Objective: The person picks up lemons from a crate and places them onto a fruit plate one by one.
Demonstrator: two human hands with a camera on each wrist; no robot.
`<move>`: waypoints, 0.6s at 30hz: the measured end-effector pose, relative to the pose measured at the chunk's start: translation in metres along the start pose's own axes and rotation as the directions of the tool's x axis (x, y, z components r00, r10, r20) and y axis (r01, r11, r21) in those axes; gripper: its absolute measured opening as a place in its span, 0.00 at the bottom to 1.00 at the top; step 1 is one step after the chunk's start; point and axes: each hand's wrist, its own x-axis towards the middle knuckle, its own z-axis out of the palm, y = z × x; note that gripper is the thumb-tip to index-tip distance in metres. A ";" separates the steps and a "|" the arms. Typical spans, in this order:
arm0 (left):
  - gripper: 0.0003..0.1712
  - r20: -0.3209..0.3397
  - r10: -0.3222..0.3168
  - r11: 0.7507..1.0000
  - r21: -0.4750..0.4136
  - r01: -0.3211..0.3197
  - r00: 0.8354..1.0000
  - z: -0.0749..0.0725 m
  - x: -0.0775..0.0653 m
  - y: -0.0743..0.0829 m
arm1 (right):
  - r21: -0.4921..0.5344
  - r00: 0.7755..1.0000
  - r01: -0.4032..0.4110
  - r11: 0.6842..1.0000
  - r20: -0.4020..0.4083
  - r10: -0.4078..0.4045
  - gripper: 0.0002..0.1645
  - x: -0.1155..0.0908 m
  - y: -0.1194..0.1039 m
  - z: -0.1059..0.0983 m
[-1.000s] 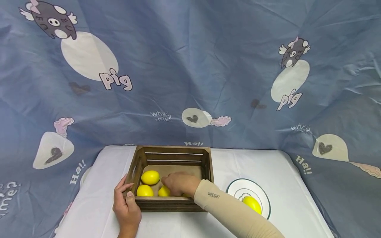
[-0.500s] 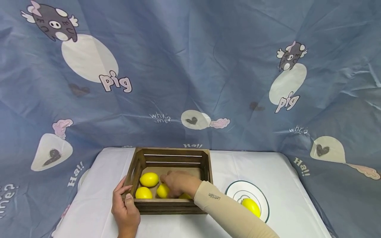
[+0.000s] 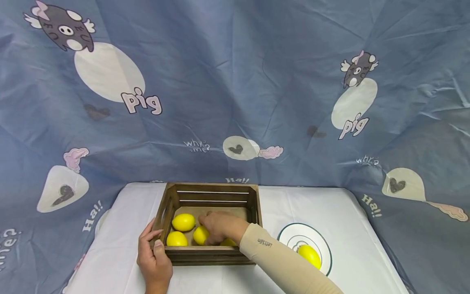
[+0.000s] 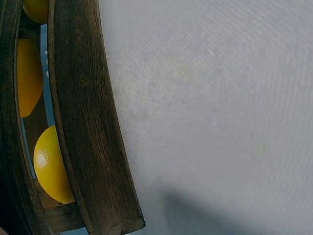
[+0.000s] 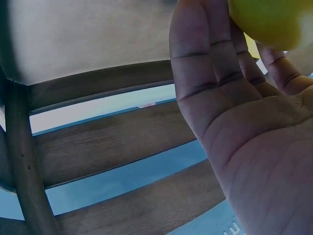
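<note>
My left hand (image 3: 155,261) grips the front left corner of a dark wooden slatted crate (image 3: 209,256), thumb at the front edge and fingers along the left side. Reaching down into the crate, my right hand (image 3: 222,226) is among the lemons, between a lemon (image 3: 200,235) at its fingertips and another lemon (image 3: 228,242) under its wrist. In the right wrist view its fingers look nearly straight, with a lemon (image 5: 274,22) over their palm side. Two more lemons sit at the crate's left, a back one (image 3: 183,222) and a front one (image 3: 177,238).
Right of the crate, a white plate (image 3: 324,245) with a dark rim bears a lemon (image 3: 309,256), close by my right forearm. Crate and plate stand on a white-covered table (image 3: 205,281). Behind hangs a blue cloth (image 3: 242,102) with pig prints.
The head view has shifted slightly, so the crate and plate appear a little lower. My right hand stays inside the crate, and the lemon at its fingertips shows a little more.
</note>
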 end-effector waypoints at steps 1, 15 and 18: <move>0.14 0.000 0.001 1.000 -0.001 -0.001 1.000 0.000 0.000 0.000 | 0.002 1.000 -0.001 1.000 0.000 0.001 0.33 0.000 0.000 0.000; 0.17 0.061 -0.078 0.996 0.037 0.076 0.995 -0.003 -0.001 -0.002 | 0.010 1.000 0.008 1.000 -0.002 -0.008 0.32 0.000 0.001 0.001; 0.18 0.067 -0.080 0.996 0.040 0.077 0.995 -0.003 -0.001 -0.002 | -0.001 1.000 0.013 1.000 0.002 -0.013 0.32 0.000 0.001 0.001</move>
